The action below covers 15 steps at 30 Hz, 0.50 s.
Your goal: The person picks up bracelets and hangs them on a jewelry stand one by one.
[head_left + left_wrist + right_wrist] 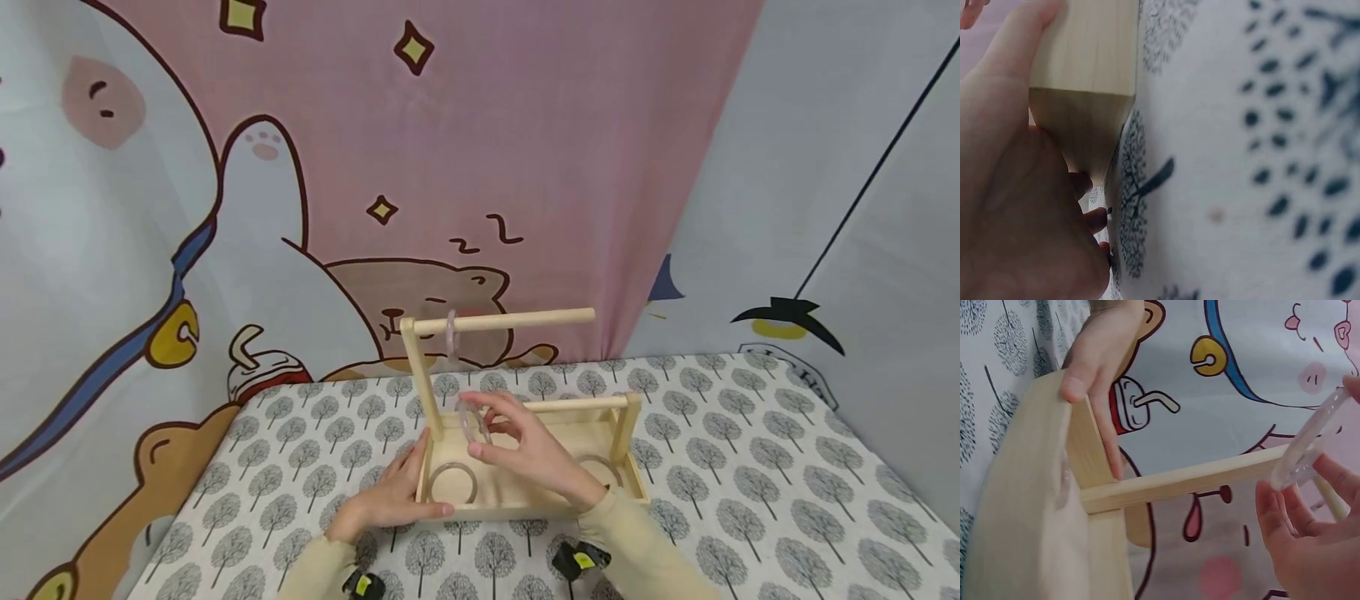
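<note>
Between the thumb and fingers of my right hand [528, 446] is a translucent pale bangle [463, 421], held upright above a light wooden jewelry stand [517, 510]. The right wrist view shows that bangle [1310, 434] pinched by the fingertips, beside the stand's tall post [1191, 481]. My left hand [390, 493] holds the stand's left front corner, thumb along the front wall and fingers along the side. A second bangle [451, 337] hangs near the left end of the upper rod [517, 320]. Two more lie in the tray: a left bangle [474, 485] and a right bangle [618, 475], partly behind my right wrist.
The upper rod's right end is free, without a post. A lower rod [577, 405] runs to a short post [624, 429] on the right. Tree-patterned cloth [750, 475] covers the table, and a cartoon curtain [562, 167] hangs behind it.
</note>
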{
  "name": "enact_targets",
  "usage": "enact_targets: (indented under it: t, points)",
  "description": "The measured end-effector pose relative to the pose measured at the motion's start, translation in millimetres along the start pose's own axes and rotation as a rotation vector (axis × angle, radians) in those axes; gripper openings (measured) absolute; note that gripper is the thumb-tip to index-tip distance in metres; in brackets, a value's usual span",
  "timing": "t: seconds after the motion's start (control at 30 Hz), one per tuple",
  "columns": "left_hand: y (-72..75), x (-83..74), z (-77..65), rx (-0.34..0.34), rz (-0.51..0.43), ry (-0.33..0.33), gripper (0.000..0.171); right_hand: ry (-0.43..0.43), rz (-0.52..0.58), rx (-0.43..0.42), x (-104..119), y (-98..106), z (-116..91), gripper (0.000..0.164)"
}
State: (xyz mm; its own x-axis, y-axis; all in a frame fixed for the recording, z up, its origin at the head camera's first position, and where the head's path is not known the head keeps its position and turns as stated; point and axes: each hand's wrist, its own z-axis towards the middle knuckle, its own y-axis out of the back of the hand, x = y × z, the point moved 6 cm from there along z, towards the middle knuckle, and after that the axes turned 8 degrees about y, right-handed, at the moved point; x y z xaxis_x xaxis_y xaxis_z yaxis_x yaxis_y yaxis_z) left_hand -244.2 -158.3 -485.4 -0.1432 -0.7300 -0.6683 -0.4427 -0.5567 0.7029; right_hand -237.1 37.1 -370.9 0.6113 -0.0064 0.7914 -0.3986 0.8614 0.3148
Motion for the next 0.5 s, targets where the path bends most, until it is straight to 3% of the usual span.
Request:
enact_targets:
  t: [0.2,0.5]
  points:
    - [-1.0,-0.9,0.1,-0.011,0.011,-0.010,0.117,0.060,0.017,0.002,14.9,13.3,0.6,0.057]
    - [-1.4,-1.6,-0.4,0.004,0.002,-0.002,0.117,0.134,0.013,-0.065,28.5,43.8,4.7,0.056]
